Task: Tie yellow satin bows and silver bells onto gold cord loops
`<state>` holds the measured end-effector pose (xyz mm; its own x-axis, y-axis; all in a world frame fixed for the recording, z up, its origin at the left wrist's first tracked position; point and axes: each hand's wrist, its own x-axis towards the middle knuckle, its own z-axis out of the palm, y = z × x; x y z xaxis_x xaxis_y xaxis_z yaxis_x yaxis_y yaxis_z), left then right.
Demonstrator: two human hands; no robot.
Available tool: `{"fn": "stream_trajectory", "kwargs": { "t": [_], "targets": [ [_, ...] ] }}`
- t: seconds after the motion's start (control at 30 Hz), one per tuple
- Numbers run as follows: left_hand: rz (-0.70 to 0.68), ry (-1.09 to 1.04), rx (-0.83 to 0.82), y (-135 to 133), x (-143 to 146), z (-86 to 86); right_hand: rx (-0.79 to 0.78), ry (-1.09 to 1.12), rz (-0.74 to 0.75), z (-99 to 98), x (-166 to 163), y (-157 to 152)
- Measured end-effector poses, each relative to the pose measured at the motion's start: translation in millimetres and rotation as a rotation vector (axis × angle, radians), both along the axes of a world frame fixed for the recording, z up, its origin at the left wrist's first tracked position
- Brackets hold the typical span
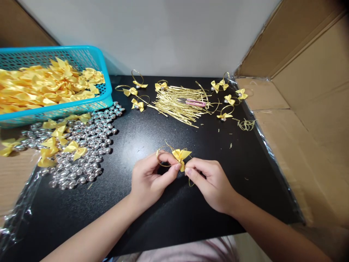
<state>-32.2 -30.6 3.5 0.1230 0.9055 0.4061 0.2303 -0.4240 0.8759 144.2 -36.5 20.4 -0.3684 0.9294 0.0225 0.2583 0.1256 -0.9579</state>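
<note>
Both of my hands meet over the black table [152,203]. My left hand [148,180] pinches a small yellow ribbon bow [180,155] with a thin gold cord loop [160,154] curling off it. My right hand [211,182] pinches the same bow and cord from the right, fingers pressed together. A short end of gold cord hangs below my right fingers.
A blue basket [106,85] full of yellow bows stands at the back left. Several silver beads [89,145] with loose bows lie in front of it. A bundle of gold cords [177,103] with pink snips [192,102] lies at the back, finished bows [226,98] around it. Cardboard [305,120] lines the right.
</note>
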Motion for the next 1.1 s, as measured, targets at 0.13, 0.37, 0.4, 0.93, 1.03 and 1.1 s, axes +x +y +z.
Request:
{"fn": "stream_trajectory", "kwargs": {
  "t": [0.13,0.37,0.4,0.93,1.03,1.1],
  "targets": [
    [-0.011,-0.004,0.003,-0.3,0.7,-0.2,-0.043,0.013,0.007,-0.9,-0.2,0.9],
    [-0.015,-0.027,-0.013,-1.1,0.9,-0.7,-0.097,0.052,0.006,-3.4,-1.1,-0.2],
    [-0.014,-0.028,-0.014,-1.1,0.9,-0.6,-0.106,0.059,0.006,-4.1,-1.6,0.0],
    [0.013,-0.059,-0.08,-1.3,4.2,3.7,-0.068,0.054,-0.017,-5.9,-3.5,-1.4],
    [0.009,-0.068,-0.087,-1.4,4.6,4.3,-0.065,0.066,-0.019,-6.8,-3.8,-1.7],
    [0.003,-0.075,-0.092,-1.5,4.5,3.8,-0.069,0.077,-0.02,-7.6,-4.0,-1.9]
  ]
}}
